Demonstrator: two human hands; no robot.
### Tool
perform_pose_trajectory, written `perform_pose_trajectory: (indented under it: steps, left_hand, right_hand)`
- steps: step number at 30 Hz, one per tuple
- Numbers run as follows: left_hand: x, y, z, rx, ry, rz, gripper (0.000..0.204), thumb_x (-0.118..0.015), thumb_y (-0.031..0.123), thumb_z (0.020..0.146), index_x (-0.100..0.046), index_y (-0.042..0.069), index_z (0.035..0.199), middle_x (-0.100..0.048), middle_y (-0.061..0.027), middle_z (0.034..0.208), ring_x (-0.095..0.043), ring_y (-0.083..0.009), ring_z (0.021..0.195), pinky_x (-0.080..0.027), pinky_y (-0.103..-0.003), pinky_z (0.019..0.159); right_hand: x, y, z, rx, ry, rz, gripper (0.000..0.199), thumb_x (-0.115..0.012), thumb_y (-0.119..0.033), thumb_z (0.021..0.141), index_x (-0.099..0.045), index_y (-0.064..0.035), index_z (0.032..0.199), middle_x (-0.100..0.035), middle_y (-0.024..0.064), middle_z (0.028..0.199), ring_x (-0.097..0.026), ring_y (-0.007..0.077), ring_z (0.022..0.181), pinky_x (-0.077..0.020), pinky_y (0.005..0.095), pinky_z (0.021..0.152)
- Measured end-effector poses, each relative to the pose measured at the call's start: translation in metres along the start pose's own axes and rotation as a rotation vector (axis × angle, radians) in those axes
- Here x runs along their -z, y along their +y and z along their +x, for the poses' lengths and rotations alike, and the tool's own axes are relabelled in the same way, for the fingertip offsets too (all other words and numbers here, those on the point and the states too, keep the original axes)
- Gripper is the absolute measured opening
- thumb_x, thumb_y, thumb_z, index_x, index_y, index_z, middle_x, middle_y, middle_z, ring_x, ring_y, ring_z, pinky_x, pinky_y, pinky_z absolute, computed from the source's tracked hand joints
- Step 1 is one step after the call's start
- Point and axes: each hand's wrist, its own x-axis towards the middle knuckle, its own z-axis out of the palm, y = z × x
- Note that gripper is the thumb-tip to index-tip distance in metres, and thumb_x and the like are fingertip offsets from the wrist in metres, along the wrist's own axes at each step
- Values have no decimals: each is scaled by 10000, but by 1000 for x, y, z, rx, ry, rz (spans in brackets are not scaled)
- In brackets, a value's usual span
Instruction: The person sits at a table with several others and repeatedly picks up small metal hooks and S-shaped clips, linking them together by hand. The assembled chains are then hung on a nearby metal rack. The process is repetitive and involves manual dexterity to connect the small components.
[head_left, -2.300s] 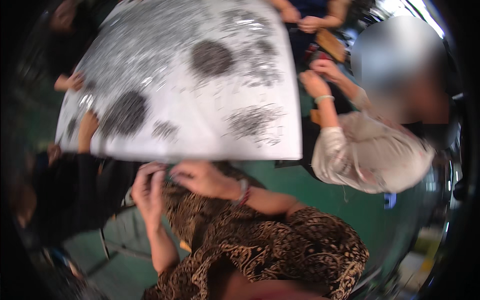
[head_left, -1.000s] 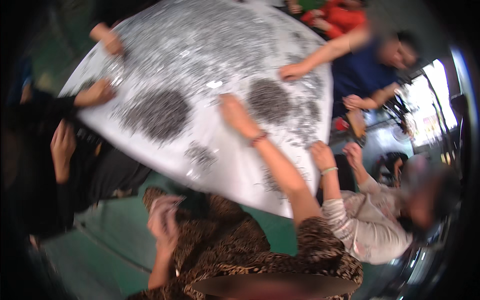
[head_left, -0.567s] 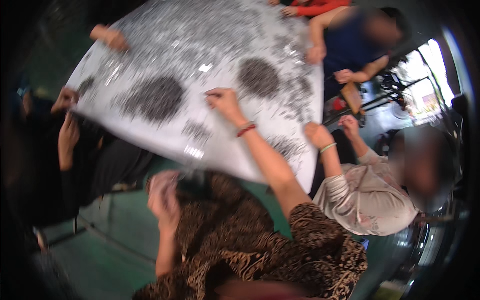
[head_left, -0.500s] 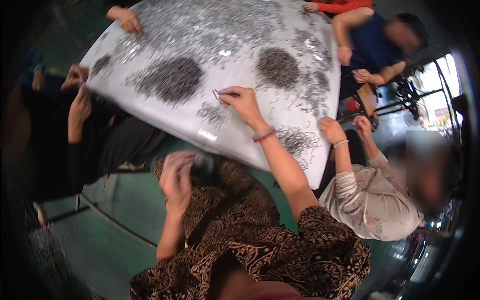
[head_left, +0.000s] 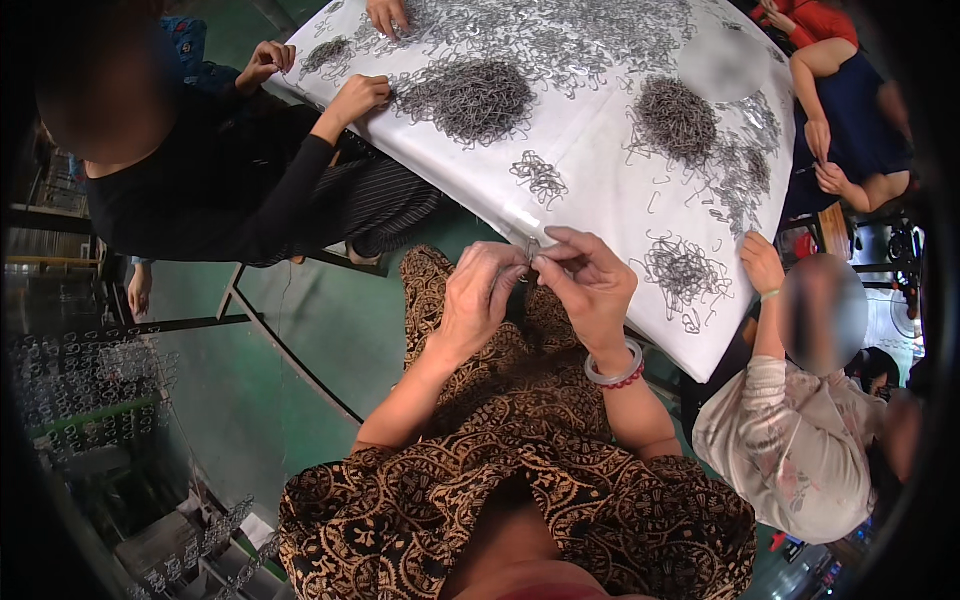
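Observation:
My left hand and my right hand meet over my lap, just off the table's near edge. Both are closed, their fingertips pinching a small bent metal wire hook between them; the fingers partly cover it. A small heap of wire hooks lies on the white-covered table just beyond my hands. To the right of my right hand is a looser pile of hooks.
Dense dark hook piles sit farther back, at left and right. Scattered hooks cover the far side. Co-workers' hands work around the edge, including a left neighbour's hand and a right neighbour's hand.
My right hand has come back from the tabletop with a wire hook, and my left hand has moved right to meet it. The view has shifted, too.

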Motion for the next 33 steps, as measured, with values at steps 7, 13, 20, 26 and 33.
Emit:
perform_pose_trajectory:
  steps: [7, 13, 20, 26, 33]
  left_hand:
    - [10, -19, 14, 115, 53, 32, 370, -693, 3, 770, -607, -20, 1129, -656, -161, 1023, -616, -291, 967, -490, -367, 828]
    - [-17, -104, 129, -188, -83, 468, 107, -674, 24, 800, -716, 27, 899, -564, -86, 819, -529, -249, 811, -456, -350, 706]
    - [-57, -151, 192, -429, -620, 1056, 70, -653, 47, 688, -660, 93, 741, -545, -68, 934, -494, -249, 1012, -408, -352, 835]
    - [-44, -161, 196, -333, -182, 702, 118, -552, 95, 885, -545, 15, 971, -524, -134, 930, -543, -323, 932, -483, -427, 769]
    - [-19, -173, 154, -225, -278, 846, 177, -518, 0, 825, -464, 28, 992, -515, -153, 926, -578, -344, 935, -546, -432, 755]
  right_hand:
    - [2, 6, -8, -122, 19, 188, 255, -657, 125, 813, -621, 75, 1061, -671, 118, 858, -650, 143, 739, -543, 236, 626]
    - [8, 16, -4, -120, -87, 112, 262, -677, 138, 783, -636, 70, 1033, -667, 124, 856, -636, 133, 707, -537, 235, 620]
    - [13, 19, 2, -93, -123, 28, 178, -684, 56, 804, -680, 11, 976, -697, 86, 924, -671, 104, 813, -535, 219, 708]
    - [9, 15, -1, -98, -87, 73, 204, -681, 44, 814, -686, -10, 1010, -691, 58, 880, -668, 85, 796, -538, 205, 693]
    - [2, 19, -15, -54, -124, 50, 233, -682, 41, 818, -681, -13, 1045, -672, 42, 842, -663, 84, 769, -539, 199, 677]
